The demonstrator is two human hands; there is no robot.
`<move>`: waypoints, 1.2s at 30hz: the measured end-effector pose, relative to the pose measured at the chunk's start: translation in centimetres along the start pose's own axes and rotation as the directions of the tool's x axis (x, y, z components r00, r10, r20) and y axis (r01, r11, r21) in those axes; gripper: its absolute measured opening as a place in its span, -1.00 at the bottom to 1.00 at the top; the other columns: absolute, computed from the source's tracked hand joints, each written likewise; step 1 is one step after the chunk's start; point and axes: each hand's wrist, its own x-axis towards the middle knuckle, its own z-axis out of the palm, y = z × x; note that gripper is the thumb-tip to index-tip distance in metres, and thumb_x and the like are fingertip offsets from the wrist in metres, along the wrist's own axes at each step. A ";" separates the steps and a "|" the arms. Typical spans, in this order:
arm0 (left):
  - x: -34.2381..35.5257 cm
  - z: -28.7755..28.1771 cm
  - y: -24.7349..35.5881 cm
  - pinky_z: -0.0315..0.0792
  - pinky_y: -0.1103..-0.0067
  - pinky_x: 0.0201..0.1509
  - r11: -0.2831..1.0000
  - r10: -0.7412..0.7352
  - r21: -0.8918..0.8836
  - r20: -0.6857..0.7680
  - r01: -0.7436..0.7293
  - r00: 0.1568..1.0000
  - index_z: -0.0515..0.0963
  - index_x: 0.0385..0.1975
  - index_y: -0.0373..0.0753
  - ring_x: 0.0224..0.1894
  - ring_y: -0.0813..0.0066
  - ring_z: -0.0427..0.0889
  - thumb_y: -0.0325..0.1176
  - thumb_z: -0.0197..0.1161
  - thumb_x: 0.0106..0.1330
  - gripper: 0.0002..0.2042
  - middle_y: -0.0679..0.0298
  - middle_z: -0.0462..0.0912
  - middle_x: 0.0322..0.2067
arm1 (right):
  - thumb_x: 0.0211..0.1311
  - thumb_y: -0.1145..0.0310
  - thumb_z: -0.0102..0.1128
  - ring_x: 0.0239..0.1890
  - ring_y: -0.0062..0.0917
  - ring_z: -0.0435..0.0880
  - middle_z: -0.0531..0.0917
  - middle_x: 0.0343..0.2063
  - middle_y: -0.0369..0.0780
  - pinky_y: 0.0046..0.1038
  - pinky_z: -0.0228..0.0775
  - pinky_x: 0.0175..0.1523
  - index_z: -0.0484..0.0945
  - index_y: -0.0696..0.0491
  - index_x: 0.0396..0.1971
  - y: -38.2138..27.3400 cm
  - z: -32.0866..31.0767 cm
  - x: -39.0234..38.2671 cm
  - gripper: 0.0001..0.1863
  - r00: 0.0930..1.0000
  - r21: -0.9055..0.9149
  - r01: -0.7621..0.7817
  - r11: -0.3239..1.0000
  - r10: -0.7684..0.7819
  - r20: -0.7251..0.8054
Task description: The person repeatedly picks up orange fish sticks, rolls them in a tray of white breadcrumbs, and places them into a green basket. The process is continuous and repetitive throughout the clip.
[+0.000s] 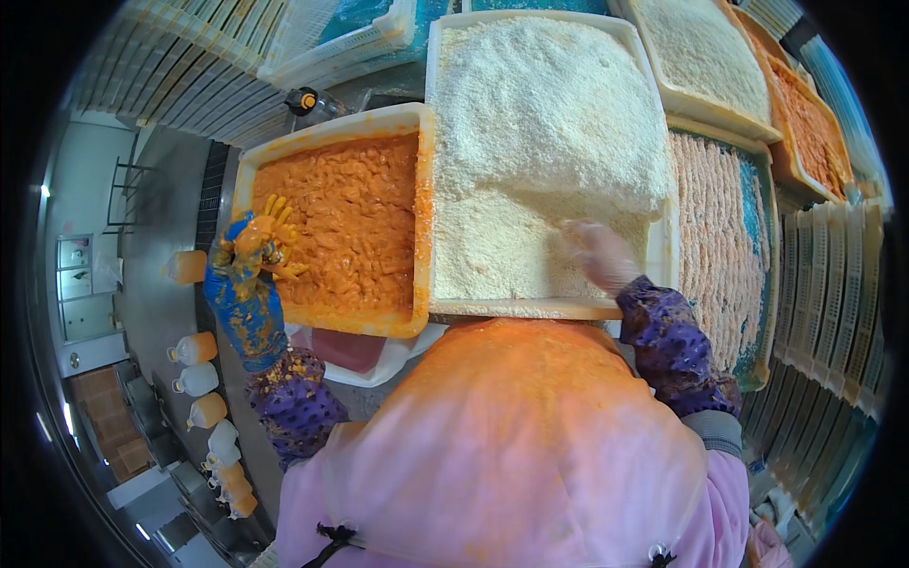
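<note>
**Battered pieces: one tray still heaped, one rack already filled**

Battered pieces [355,222] — small lumps in a thick orange coating — still fill the orange-stained tray [248,180] in front of the person on the left almost to its rim, so most of that batch looks yet to be handled. The left hand [254,241], in a blue glove smeared with the orange coating, hangs at the tray's near-left corner with its fingers spread and loose; it holds nothing that I can make out.

Just to the right, touching that tray's side, stands a white tray [544,308] of pale crumbs [540,123], piled high at the back and scraped low toward the front. The right hand [598,254] is down in the low front part, dusted white and blurred; whether its grip is closed on a piece or merely pressing into the crumbs I cannot tell.

Further right, a blue rack [762,284] carries tight rows of crumbed pieces [715,246] along nearly its whole length — by my judgement the finished share, and a sizeable one. Beyond it lie another crumb tray [705,52] and another orange tray [810,128].

An orange-smeared apron [511,426] covers the person's front.
</note>
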 end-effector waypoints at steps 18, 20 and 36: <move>2.2 9.2 0.4 0.61 0.46 -0.16 0.976 -0.153 0.214 0.493 0.051 0.856 0.57 -0.02 -0.38 -0.24 0.43 0.65 -0.42 0.26 0.41 -0.77 0.19 0.65 -0.25 | 0.57 0.14 0.03 -0.20 -0.59 0.67 0.75 -0.27 -0.25 -0.50 0.48 0.00 0.69 0.16 -0.13 6.9 -1.7 0.5 -0.61 0.834 0.779 0.187 0.599 0.322 -0.448; 1.7 6.5 -7.0 0.56 0.55 -0.09 0.925 -0.337 0.310 0.396 0.222 0.854 0.66 -0.09 -0.30 -0.17 0.50 0.66 -0.48 0.34 0.35 -0.82 0.25 0.70 -0.18 | 0.56 0.10 0.04 -0.22 -0.58 0.67 0.74 -0.28 -0.28 -0.46 0.50 0.00 0.70 0.11 -0.17 5.9 -1.9 0.0 -0.61 0.861 0.653 0.200 0.730 0.186 -0.473; -3.5 11.4 -12.0 0.56 0.26 -0.11 0.450 -0.043 0.716 0.614 -0.534 0.788 0.72 -0.14 -0.16 -0.09 0.04 0.58 -0.56 0.24 0.09 -0.68 0.18 0.69 -0.10 | 0.28 0.36 0.19 -0.16 -0.02 0.67 0.68 -0.29 0.03 -0.10 0.48 0.01 0.52 0.16 -0.13 -11.6 8.2 4.3 -0.76 0.872 -0.229 0.377 0.897 -0.427 -0.240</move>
